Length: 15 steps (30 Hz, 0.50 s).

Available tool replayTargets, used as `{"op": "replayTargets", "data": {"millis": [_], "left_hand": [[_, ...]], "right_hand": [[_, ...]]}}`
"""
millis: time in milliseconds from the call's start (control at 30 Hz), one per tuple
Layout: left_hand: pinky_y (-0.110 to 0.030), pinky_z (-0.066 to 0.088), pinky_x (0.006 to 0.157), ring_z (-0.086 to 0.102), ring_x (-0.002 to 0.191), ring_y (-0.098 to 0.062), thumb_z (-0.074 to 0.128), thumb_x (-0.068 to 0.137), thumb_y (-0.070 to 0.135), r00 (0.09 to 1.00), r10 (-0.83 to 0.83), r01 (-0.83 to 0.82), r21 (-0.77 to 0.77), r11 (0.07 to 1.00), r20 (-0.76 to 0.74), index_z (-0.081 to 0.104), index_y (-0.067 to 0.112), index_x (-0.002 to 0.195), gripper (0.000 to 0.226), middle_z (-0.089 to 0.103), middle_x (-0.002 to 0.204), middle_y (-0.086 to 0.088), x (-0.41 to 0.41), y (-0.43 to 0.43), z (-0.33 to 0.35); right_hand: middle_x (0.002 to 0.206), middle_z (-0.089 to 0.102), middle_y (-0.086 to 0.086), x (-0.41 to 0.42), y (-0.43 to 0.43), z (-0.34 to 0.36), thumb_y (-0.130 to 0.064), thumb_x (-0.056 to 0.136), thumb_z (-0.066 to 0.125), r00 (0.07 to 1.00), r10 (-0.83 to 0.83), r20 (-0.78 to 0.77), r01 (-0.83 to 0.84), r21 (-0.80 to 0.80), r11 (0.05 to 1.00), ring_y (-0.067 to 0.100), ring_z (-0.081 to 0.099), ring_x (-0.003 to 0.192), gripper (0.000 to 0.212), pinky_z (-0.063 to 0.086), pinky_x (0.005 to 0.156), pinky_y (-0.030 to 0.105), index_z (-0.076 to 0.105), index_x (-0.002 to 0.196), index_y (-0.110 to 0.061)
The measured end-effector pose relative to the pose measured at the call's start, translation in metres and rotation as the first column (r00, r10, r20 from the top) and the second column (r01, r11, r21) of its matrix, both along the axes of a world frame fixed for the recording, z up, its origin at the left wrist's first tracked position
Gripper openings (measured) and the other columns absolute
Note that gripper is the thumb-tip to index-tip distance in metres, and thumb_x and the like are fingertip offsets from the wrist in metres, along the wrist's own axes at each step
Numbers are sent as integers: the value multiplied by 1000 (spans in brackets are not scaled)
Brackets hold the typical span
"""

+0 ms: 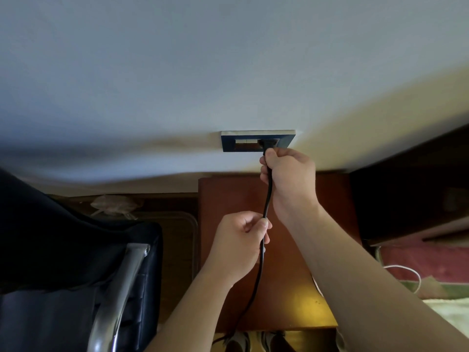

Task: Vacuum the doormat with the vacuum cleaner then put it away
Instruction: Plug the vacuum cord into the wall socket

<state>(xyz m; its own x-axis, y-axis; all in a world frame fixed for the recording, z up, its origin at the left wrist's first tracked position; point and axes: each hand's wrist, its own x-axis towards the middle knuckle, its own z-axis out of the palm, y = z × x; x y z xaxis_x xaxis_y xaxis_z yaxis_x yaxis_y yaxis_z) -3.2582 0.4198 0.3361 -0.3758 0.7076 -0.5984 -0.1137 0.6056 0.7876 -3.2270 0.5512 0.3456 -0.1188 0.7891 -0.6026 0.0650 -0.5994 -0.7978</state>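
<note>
Black cable [267,203] rises from six o'clock, lower end cut off, over the glossy brown desk [291,288]. Left hand [239,246] pinches it. Right hand [289,179], toward one o'clock, fists round it just under the plug [266,146], which sits at the blue-framed wall socket [228,144], prongs hidden.

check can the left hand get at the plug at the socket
Probably not: the right hand wraps the cord right at the plug, blocking the way; the left hand grips lower.
</note>
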Motion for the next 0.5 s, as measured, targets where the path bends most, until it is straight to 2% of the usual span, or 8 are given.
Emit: {"op": "replayTargets", "data": {"millis": [267, 400, 500], "left_hand": [[-39, 60, 65, 65, 63, -9, 54, 103, 17, 999, 39, -39, -14, 999, 3, 72, 14, 89, 24, 67, 69, 0, 6, -5, 6], [-33, 60, 71, 69, 74, -12, 54, 103, 23, 997, 8, -8, -2, 1000, -73, 73, 18, 91, 23, 70, 78, -1, 10, -8, 11], [-25, 58, 70, 69, 77, -10, 56, 102, 25, 992, 23, -22, 12, 1000, -126, 74, 13, 91, 24, 72, 79, -2, 10, -13, 14]], "right_hand": [[76, 64, 4, 1, 1, 0, -6, 98, 58, 1000, 21, -5, -21, 8, 1000, 15, 58, 67, 11, 48, 61, 26, 64, 91, -10], [79, 66, 3, 2, 0, 1, -8, 98, 59, 999, 31, 7, -31, 17, 999, 16, 60, 71, 8, 50, 64, 27, 66, 95, -10], [82, 67, 1, 5, -1, 4, -13, 100, 58, 993, 102, 56, -106, 62, 992, 14, 62, 75, 8, 56, 72, 29, 67, 99, -12]]}}
